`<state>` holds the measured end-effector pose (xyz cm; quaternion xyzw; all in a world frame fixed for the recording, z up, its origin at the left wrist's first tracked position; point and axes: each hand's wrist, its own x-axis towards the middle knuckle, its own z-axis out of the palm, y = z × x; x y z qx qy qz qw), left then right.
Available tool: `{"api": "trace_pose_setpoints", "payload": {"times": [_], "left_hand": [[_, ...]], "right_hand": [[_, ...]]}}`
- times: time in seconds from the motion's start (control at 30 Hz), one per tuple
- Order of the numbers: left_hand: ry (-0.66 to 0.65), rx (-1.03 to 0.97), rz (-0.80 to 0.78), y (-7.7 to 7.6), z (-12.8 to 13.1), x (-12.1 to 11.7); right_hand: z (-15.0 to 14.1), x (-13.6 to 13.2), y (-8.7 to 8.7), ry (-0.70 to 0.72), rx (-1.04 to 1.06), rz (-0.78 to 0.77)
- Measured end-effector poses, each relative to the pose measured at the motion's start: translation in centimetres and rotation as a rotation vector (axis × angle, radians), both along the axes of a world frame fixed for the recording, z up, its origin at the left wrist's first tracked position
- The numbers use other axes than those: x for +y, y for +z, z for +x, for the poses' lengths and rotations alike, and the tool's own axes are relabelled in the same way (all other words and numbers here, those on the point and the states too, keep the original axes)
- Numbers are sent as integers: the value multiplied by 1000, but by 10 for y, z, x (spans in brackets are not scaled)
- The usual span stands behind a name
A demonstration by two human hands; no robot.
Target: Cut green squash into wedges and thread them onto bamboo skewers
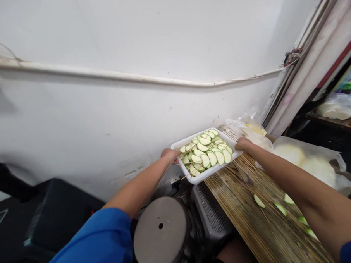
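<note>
A white plastic tray (198, 180) holds many pale, green-edged zucchini slices (212, 158), threaded on thin wooden skewers (190, 147). At its left end, my left hand (170, 155) grips the rim, with fingers partly hidden. My right hand (243, 144) is closed on the opposite end. The tray is slightly tilted, and its near left corner juts past the wooden table (228, 206). On the boards under my right forearm lie a loose zucchini slice (259, 201) and several more, along with a thin skewer (265, 216).
Clear plastic bags (313, 160) with large pale contents lie right of the tray. A round stool (161, 233) and a grey plastic basket (212, 211) stand below the table's left edge. The white wall (128, 122) rises close behind; a black box (60, 218) sits at left.
</note>
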<state>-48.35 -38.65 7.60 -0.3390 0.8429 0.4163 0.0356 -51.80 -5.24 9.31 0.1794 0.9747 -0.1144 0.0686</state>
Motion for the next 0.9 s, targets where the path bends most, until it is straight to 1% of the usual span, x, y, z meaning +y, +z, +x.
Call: {"api": "trace_pose_setpoints", "payload": {"times": [0.1,0.2,0.4,0.57,0.77,0.9], "left_hand": [[-8,-1,2,-1,0,-1],[-15,-14,36,0,-1,-4],[-38,-65,109,5,-2,-2],[-25,-42,99,7,-2,6],[-43,-7,101,8,0,15],[-66,6,110,11,5,18]], "right_hand": [[1,1,0,52,-6,69],[3,4,0,101,9,99],[8,12,4,143,15,120],[19,16,7,178,29,118],[28,21,9,105,15,132],[31,24,9,63,6,88]]}}
